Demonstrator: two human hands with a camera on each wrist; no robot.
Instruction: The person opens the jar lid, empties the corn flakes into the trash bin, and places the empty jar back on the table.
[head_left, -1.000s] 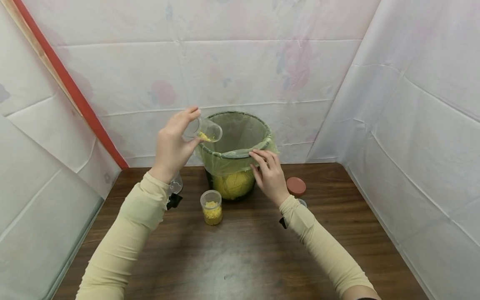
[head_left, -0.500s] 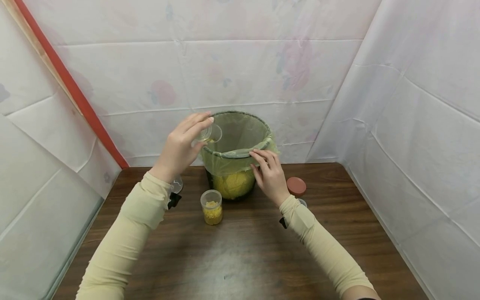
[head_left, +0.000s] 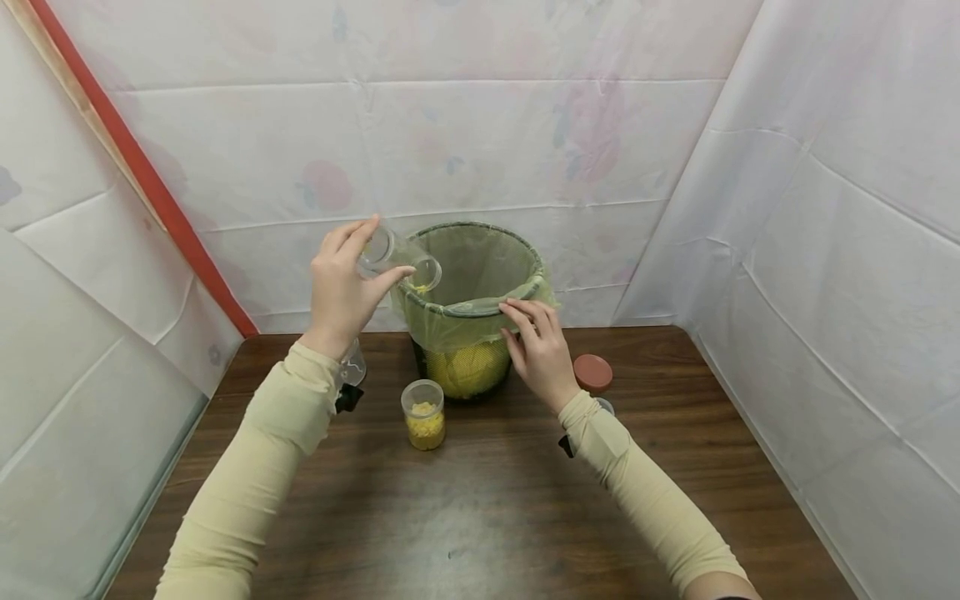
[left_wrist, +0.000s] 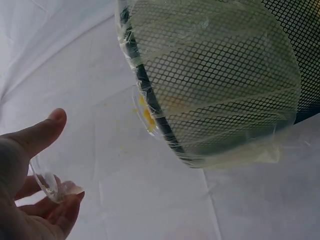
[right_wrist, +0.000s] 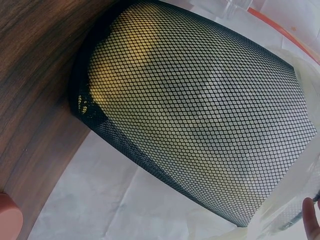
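Observation:
My left hand grips a clear plastic jar by its base end, thumb below and fingers above. The jar tilts down to the right, its mouth over the left rim of a black mesh wastebasket. A few yellow bits cling inside near the mouth. A thin yellow-green bin liner folds over the rim. At the front right, my right hand holds the lined rim, fingertips over the edge and thumb against the outside. Yellow material shows through the mesh at the bottom.
A second clear jar, partly filled with yellow bits, stands upright in front of the wastebasket. A reddish lid lies to the right, near a clear item half hidden by my right wrist. Another clear container stands behind my left wrist.
My left hand moved right toward the wastebasket, then back left, with the jar still tilted. Fewer yellow bits show in the jar. The right hand stayed in place.

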